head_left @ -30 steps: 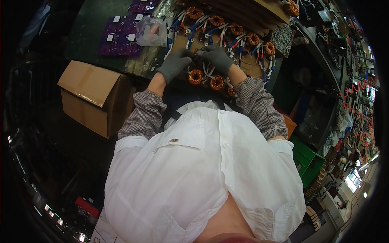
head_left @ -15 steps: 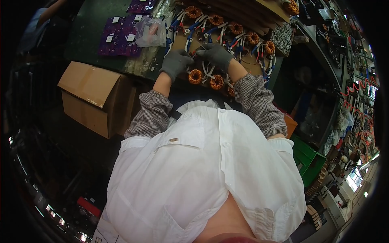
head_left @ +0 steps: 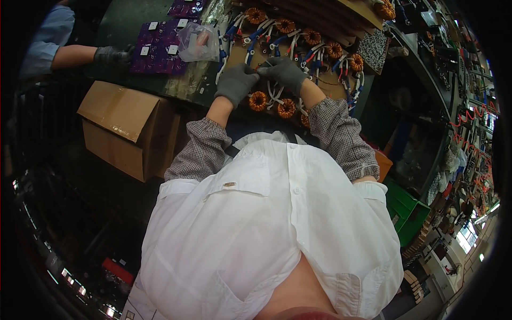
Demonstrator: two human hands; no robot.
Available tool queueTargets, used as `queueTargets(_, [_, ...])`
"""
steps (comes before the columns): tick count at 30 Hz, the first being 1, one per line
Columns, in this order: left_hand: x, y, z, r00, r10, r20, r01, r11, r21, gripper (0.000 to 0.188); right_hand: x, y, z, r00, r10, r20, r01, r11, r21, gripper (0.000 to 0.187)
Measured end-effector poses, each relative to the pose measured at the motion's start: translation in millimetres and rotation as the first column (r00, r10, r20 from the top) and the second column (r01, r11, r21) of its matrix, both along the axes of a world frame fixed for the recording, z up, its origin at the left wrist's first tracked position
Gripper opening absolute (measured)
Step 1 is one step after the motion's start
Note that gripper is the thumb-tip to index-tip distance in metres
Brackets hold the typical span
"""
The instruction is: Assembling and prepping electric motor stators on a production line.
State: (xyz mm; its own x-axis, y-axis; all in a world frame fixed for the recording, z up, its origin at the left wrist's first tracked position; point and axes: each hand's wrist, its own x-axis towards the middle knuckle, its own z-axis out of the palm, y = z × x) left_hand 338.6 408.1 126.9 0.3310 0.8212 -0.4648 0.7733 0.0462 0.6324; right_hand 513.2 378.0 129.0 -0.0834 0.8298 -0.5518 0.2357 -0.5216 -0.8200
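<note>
Both my hands wear grey gloves and meet over a sheet of cardboard (head_left: 261,57) on the bench. My left hand (head_left: 237,85) is closed in a pinch, its fingertips close to those of my right hand (head_left: 287,73), which is pinched too. Whatever sits between the fingers is too small and covered to make out. Just below the hands lie copper-wound ring coils (head_left: 258,101) with white leads (head_left: 274,95). Beyond them runs a row of similar coils (head_left: 285,25), their leads sleeved in blue, red and white and tipped with ring terminals.
Left of the cardboard lie purple circuit boards (head_left: 156,50) and a clear plastic bag (head_left: 198,45). A co-worker's gloved hand (head_left: 113,55) reaches to the boards. A box of small metal parts (head_left: 372,50) stands right. An open carton (head_left: 114,125) and green crate (head_left: 404,208) flank me.
My left hand has shifted slightly right and up, closer to the right hand, which stays nearly still. At the left, a co-worker's forearm and gloved hand have come down beside the purple boards.
</note>
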Motion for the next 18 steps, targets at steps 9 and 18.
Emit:
queueTargets(9, [15.8, 0.5, 1.7, 0.886, -0.245, -0.394, 0.342, 0.918, 0.201, 0.027, -14.7, -20.7, -6.9, 0.961, -0.247, -0.121, 0.255, 0.966, 0.051, 0.021])
queueTargets(18, [3.7, 8.7, 17.8, 0.945, -0.249, -0.210, 0.268, 0.961, 0.066, 0.042, -1.9, -7.9, 33.8, 0.958, -0.256, 0.132, 0.245, 0.965, 0.097, 0.039])
